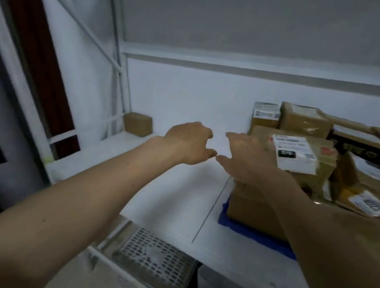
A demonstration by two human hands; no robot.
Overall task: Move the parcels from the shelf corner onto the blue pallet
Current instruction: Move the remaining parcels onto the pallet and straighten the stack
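At the far left, in the corner of the white shelf against the metal upright, one small brown parcel sits flat on the shelf board, its long axis running left to right along the back wall, well apart from the rest. Right of it the left hand reaches out over the bare shelf, palm down, fingers loosely curled and holding nothing. Just beside it, thumbs almost meeting, the right hand is spread with fingers relaxed, and it grips nothing; it hangs over the near left edge of a large labelled box, though contact cannot be told. That box tops a stack of parcels on the blue pallet, which lies on the shelf at the right. Below the shelf edge a perforated metal grille shows.
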